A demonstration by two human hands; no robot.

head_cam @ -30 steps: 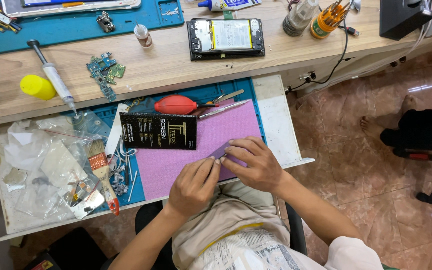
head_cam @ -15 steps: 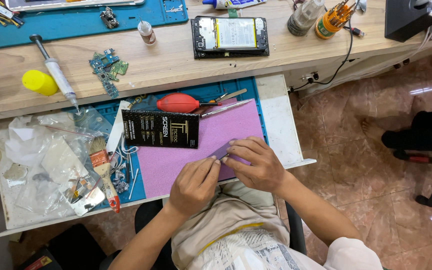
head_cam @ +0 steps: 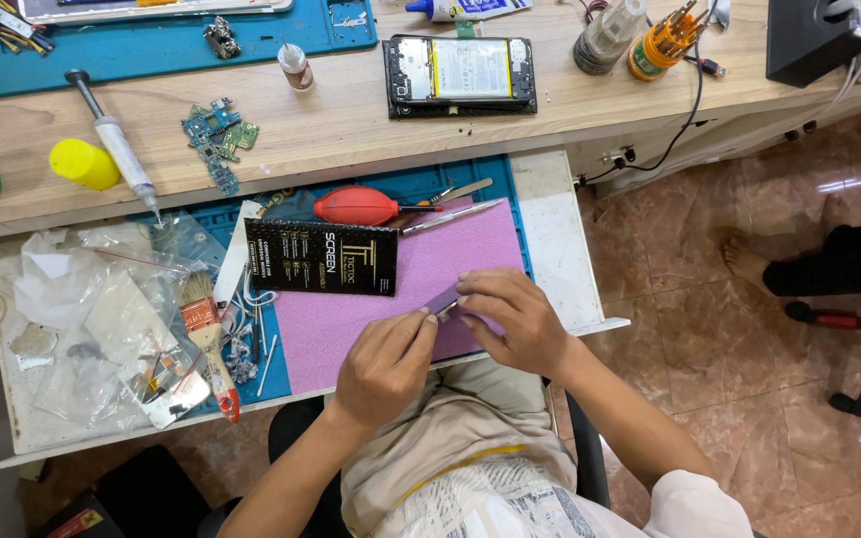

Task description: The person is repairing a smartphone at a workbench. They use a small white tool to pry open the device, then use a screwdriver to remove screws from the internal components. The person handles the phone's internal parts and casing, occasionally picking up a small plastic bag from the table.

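My left hand [head_cam: 383, 364] and my right hand [head_cam: 508, 320] meet over a purple mat [head_cam: 351, 319] on a pulled-out drawer. Together they pinch a small flat purple-grey piece [head_cam: 443, 300] at its near edge. The left fingers touch its left end; the right hand covers its right part. A black flat box with pale print [head_cam: 321, 257] lies on the mat just beyond my left hand. A red rubber blower [head_cam: 356, 206], a metal spudger [head_cam: 460, 190] and tweezers [head_cam: 447, 217] lie behind the mat.
Clear plastic bags [head_cam: 92, 309] and a brush with an orange handle [head_cam: 209, 344] fill the drawer's left side. On the wooden bench sit an opened phone [head_cam: 460, 72], a green circuit board [head_cam: 217, 134], a yellow cap [head_cam: 84, 163], a syringe [head_cam: 114, 139] and a screwdriver holder [head_cam: 662, 40]. Another person's foot [head_cam: 749, 267] is at right.
The view has shifted slightly. My hands stay together on the small piece, with barely any movement.
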